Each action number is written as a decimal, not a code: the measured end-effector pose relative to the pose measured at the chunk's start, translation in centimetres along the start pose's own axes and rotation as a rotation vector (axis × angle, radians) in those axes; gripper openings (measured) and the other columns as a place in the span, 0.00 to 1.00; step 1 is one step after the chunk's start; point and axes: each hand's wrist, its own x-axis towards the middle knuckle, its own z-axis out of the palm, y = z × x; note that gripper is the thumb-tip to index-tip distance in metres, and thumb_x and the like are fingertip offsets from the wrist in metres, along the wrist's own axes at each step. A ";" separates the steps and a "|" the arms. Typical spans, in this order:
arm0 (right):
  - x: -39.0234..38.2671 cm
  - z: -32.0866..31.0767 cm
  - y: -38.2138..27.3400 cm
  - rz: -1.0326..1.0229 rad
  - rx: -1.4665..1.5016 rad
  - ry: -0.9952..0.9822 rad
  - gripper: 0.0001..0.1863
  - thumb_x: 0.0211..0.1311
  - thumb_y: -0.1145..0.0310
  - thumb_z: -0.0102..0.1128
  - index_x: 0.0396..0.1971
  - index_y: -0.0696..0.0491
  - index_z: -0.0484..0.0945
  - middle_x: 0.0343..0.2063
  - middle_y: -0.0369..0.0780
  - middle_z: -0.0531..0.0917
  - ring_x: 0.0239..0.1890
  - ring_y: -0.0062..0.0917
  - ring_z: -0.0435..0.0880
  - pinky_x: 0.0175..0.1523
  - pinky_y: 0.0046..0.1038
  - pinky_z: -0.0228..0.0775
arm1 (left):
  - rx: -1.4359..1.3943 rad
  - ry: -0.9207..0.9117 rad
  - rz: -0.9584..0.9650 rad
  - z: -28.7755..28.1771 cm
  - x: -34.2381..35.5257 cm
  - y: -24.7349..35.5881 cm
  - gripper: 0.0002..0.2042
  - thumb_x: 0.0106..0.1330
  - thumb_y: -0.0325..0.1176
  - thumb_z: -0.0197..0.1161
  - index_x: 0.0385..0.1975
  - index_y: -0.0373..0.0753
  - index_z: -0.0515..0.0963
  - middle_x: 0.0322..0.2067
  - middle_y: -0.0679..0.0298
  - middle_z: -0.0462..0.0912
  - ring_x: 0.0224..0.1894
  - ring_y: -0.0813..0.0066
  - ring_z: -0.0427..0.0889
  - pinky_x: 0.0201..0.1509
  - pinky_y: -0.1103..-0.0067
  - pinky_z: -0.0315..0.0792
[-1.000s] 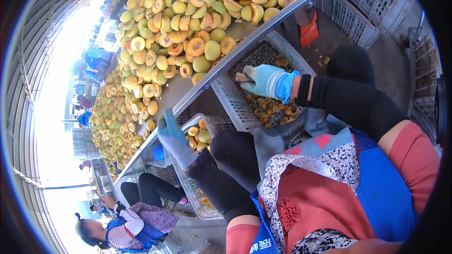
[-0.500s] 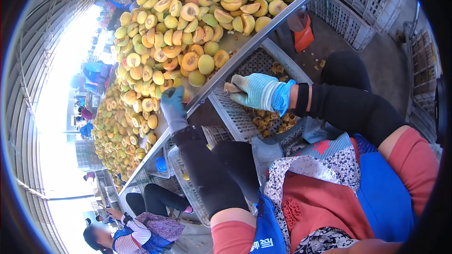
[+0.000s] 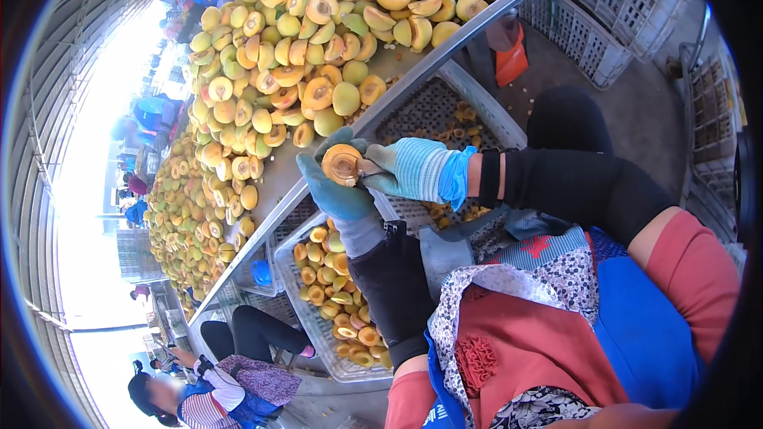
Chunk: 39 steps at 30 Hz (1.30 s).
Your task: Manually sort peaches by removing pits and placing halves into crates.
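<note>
My left hand, in a blue-green coated glove, is closed round a yellow-orange peach half with its cut face up. Pressed against the edge of that face is a small brownish tool, pinched in my right hand, which wears a striped light-blue glove. The tool's exact kind is hidden by my fingers. Both hands meet just off the raised metal edge of the sorting table. On the table lies a large heap of peach halves, some showing cut hollows.
Under my hands stands a grey crate with fruit scraps in it. A pale crate of peach halves is at lower left. Stacked crates fill the far right. Another person sits at lower left; others are further back.
My left hand has come back from the heap with the peach half. My right hand has moved left to meet it with the tool. The crate of halves now shows.
</note>
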 end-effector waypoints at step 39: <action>-1.3 0.2 0.7 0.669 1.197 -0.900 0.25 0.67 0.41 0.45 0.21 0.48 0.70 0.11 0.28 0.63 0.08 0.14 0.60 0.12 0.20 0.52 | 0.019 -0.124 -0.011 -0.2 -1.4 -1.0 0.24 0.72 0.53 0.39 0.25 0.39 0.71 0.18 0.61 0.72 0.19 0.68 0.72 0.21 0.75 0.68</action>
